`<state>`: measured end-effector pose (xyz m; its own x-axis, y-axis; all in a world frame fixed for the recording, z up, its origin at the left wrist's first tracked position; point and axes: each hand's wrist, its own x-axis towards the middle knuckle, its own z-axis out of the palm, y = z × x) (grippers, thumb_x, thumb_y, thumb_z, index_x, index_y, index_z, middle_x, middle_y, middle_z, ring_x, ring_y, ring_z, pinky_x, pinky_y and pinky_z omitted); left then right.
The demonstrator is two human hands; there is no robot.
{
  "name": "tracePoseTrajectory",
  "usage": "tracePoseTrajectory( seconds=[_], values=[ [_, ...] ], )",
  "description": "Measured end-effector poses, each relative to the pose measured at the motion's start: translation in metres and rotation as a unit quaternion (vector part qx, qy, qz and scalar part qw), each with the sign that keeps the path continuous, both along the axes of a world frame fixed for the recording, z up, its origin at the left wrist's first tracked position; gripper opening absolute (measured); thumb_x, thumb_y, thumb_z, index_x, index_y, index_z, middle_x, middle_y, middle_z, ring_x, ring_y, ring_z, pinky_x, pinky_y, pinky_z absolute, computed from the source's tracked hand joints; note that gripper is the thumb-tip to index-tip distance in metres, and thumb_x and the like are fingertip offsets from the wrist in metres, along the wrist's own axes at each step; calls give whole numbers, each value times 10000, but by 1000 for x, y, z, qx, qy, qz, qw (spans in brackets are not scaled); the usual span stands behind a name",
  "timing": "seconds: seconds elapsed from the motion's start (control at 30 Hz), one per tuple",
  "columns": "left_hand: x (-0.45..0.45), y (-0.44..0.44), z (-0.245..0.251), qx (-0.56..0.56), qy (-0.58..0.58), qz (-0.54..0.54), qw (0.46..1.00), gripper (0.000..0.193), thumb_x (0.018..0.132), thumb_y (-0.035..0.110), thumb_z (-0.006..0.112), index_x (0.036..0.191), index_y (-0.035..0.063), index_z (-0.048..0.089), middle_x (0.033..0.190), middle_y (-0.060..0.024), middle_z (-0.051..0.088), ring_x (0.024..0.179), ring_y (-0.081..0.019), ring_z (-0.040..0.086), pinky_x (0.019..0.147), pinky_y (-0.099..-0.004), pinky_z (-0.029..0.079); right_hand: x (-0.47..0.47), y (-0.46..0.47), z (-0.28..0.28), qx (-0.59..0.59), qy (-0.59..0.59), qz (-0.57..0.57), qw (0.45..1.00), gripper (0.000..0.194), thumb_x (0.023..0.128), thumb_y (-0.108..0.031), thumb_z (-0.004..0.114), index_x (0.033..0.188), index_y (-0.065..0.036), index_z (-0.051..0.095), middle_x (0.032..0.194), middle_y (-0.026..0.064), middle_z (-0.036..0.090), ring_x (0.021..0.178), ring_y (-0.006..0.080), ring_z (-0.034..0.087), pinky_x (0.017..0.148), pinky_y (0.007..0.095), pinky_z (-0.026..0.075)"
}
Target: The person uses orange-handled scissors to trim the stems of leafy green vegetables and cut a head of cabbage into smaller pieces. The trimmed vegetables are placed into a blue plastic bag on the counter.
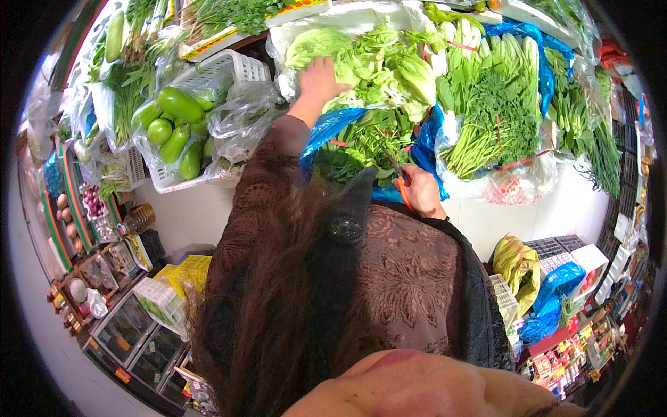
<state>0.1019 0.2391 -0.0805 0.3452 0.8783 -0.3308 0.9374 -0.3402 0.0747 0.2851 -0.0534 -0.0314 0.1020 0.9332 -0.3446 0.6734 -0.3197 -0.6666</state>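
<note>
My left hand (318, 83) reaches forward, its palm down against a pale green lettuce head (317, 46) in a white foam box (281, 39). The thumb stands apart from the fingers. More leaf lettuce (414, 75) fills the box to the right of that hand. Nearer to my body, my right hand (424, 193) is closed on the orange handles of a pair of scissors (403, 194). Their dark blades point forward and left over loose leafy greens (372, 138). Blue plastic film (331, 127) lines the container of those greens.
At left, a white plastic basket (245, 68) holds green eggplants (180, 104) and clear bags. Bundled greens (490, 114) lie at right. Behind on the right are a yellow bag (516, 266) and a blue bag (557, 292). A bottle (138, 219) stands at left.
</note>
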Motion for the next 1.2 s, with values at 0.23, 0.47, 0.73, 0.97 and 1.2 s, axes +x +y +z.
tracePoseTrajectory(
  seconds=[0.23,0.47,0.73,0.97,1.2],
  values=[
    [1,6,-39,52,-169,70,982,780,705,175,794,1370,54,404,1372,-202,381,1146,-384,532,968,-415,481,0,2,0,45,-7,-6,999,244,787,-235,689,932,-42,659,803,217,648,758,410,638,648,468,495],
    [-46,23,-36,64,-283,122,949,436,692,110,735,1107,32,627,1100,-176,609,908,-291,650,815,-374,535,9,-8,8,25,-5,14,1000,289,770,-256,712,953,-38,663,819,210,657,766,396,649,652,460,498],
    [-27,-9,19,135,-344,105,923,254,718,70,691,966,17,675,873,-113,711,792,-208,689,743,-323,535,23,-24,-10,42,4,21,999,293,766,-147,758,996,-6,643,756,179,642,707,287,653,629,368,491],
    [-37,-87,102,-97,-734,277,612,407,815,-43,544,1218,-93,517,1155,-170,637,1009,-284,652,895,-400,518,29,-3,-1,-12,340,-62,938,284,865,-202,733,1006,-13,575,692,-7,537,627,74,490,561,244,412],
    [-25,-215,115,-243,-835,242,430,579,856,38,470,1407,-55,318,1399,-201,459,1290,-357,464,1100,-516,357,-1,26,44,138,510,-70,846,505,836,-160,740,1184,-29,398,953,73,574,770,149,596,653,306,509]
  ],
)
